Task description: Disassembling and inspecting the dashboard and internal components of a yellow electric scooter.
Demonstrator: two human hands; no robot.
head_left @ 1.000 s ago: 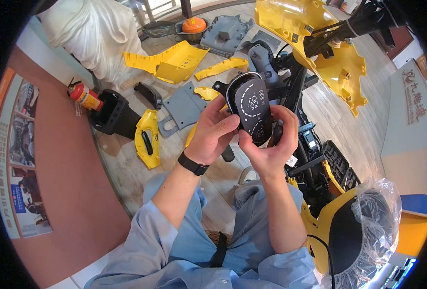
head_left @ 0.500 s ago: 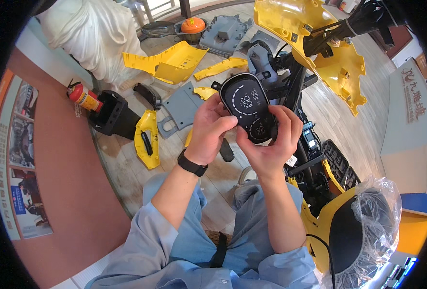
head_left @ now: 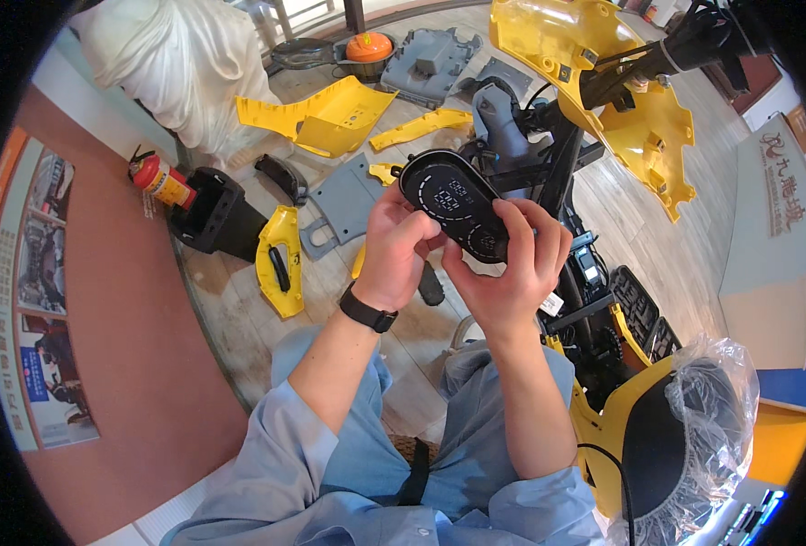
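Between both hands I hold a black oval instrument display (head_left: pixel 454 202) with white segment markings on its face. My left hand (head_left: pixel 396 250) grips its lower left edge, the thumb bent at the rim and the other fingers mostly hidden behind. At its right end, my right hand (head_left: pixel 509 268) pinches it with the thumb below and the fingers over the edge. A black band circles my left wrist. Beyond the display stands the bare front frame of a scooter (head_left: pixel 562 164), partly covered by my hand and the display.
Yellow body panels (head_left: pixel 335 114), a grey plastic plate (head_left: pixel 344 205) and a black bin-shaped part (head_left: pixel 216 218) lie on the floor. A red fire extinguisher (head_left: pixel 162 180) stands at left. Yellow front fairing (head_left: pixel 644 146) hangs at upper right; a plastic-wrapped seat (head_left: pixel 685 428) is at lower right.
The display has turned in my hands, so its long axis lies more level and its face looks narrower. Its upper end has moved slightly left and down.
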